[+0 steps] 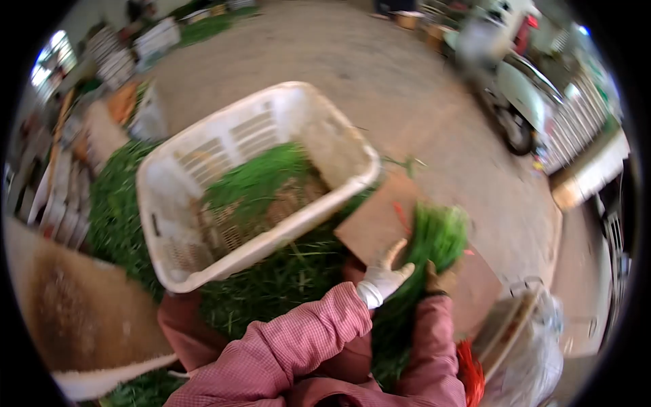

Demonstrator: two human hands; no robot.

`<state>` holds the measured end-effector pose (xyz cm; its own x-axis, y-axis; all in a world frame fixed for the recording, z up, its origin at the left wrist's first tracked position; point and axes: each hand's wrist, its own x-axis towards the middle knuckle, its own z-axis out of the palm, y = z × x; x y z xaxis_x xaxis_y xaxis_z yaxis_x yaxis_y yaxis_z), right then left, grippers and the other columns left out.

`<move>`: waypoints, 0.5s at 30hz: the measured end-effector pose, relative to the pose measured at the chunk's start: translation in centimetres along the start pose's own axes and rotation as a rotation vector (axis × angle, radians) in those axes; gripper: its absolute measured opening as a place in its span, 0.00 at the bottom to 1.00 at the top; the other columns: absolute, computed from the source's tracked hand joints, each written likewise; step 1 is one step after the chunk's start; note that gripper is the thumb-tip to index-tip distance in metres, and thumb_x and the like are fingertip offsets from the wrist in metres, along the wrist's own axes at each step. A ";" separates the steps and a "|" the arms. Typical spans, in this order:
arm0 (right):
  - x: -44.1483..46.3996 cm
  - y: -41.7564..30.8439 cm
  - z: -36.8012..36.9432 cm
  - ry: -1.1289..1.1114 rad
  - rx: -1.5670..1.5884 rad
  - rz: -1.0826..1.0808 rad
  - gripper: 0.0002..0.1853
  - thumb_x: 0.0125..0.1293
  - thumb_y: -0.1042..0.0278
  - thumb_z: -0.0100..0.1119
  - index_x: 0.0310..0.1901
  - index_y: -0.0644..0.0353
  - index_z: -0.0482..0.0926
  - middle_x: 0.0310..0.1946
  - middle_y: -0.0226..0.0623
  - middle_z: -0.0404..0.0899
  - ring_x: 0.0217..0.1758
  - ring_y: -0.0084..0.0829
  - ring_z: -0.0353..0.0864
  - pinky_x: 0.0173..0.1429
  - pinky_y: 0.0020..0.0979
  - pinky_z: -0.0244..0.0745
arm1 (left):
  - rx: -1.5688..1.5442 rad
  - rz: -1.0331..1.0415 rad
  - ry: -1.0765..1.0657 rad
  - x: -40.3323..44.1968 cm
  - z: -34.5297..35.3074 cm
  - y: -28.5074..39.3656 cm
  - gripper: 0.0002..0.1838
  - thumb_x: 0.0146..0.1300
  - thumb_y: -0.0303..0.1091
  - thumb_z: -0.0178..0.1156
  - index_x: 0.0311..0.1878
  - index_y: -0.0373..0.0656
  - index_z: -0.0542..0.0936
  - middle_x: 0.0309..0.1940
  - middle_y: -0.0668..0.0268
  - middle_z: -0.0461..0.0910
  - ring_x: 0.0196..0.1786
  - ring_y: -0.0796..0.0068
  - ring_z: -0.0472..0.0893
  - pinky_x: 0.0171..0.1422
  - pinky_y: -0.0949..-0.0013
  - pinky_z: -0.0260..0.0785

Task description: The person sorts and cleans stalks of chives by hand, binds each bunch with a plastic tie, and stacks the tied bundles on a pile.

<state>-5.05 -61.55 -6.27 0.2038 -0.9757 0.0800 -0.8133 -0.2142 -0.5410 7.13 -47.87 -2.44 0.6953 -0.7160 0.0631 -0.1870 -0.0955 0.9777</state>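
Observation:
My left hand (386, 275), in a white glove, is open with its fingers spread, just left of a bundle of long green vegetable stalks (437, 234). That bundle lies across a brown board (376, 217), its pale cut ends pointing away from me. Around the lower part of the bundle my right hand (442, 278) is closed; some of its fingers are hidden by the stalks. A red tie strip (401, 216) lies on the board beside the bundle.
A white plastic crate (271, 254) at left holds some greens (261, 178). Loose greens (271, 292) heap around it. Red strings (470, 373) hang by my right sleeve, near a plastic bag (532, 353). A scooter (519, 95) stands on the floor at far right.

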 end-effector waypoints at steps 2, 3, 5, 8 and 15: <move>0.8 -0.4 -1.1 -0.027 -0.038 0.012 0.50 0.42 0.58 0.66 0.64 0.56 0.44 0.58 0.52 0.56 0.60 0.47 0.59 0.59 0.40 0.58 | -0.191 0.159 0.026 0.3 -5.4 0.7 0.20 0.50 0.29 0.60 0.49 0.46 0.73 0.46 0.62 0.75 0.50 0.72 0.73 0.55 0.73 0.63; 0.8 -2.6 -1.9 0.031 -0.262 0.017 0.49 0.43 0.58 0.66 0.63 0.58 0.45 0.58 0.52 0.57 0.60 0.46 0.58 0.60 0.39 0.58 | -0.092 0.211 0.036 0.6 -9.1 1.0 0.16 0.50 0.28 0.60 0.45 0.46 0.75 0.46 0.63 0.75 0.49 0.73 0.74 0.55 0.73 0.64; 1.1 -5.5 -2.5 0.093 -0.500 0.018 0.47 0.44 0.59 0.65 0.63 0.59 0.47 0.58 0.52 0.57 0.61 0.46 0.58 0.61 0.39 0.57 | -0.073 0.244 0.072 1.2 -16.2 -0.4 0.12 0.49 0.25 0.59 0.40 0.45 0.77 0.46 0.66 0.75 0.47 0.75 0.75 0.54 0.71 0.65; 2.7 -12.1 -0.4 0.168 0.209 -0.651 0.38 0.48 0.69 0.61 0.61 0.63 0.54 0.58 0.46 0.57 0.61 0.42 0.57 0.61 0.35 0.55 | 0.145 0.163 0.219 3.1 -26.0 -3.2 0.14 0.49 0.24 0.57 0.42 0.43 0.75 0.45 0.64 0.76 0.46 0.70 0.76 0.52 0.67 0.67; 2.3 -24.4 14.6 -0.134 0.020 -0.878 0.23 0.51 0.67 0.56 0.51 0.59 0.68 0.48 0.45 0.70 0.54 0.42 0.65 0.61 0.36 0.55 | 0.857 -0.361 0.063 10.3 -36.1 -14.8 0.49 0.42 0.55 0.63 0.63 0.42 0.52 0.63 0.54 0.51 0.65 0.61 0.53 0.67 0.63 0.46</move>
<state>23.24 -57.86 -5.10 0.8127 -0.4463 0.3746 -0.3243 -0.8806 -0.3456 42.05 -28.87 -9.03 0.8426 -0.5072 -0.1809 -0.3832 -0.8008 0.4602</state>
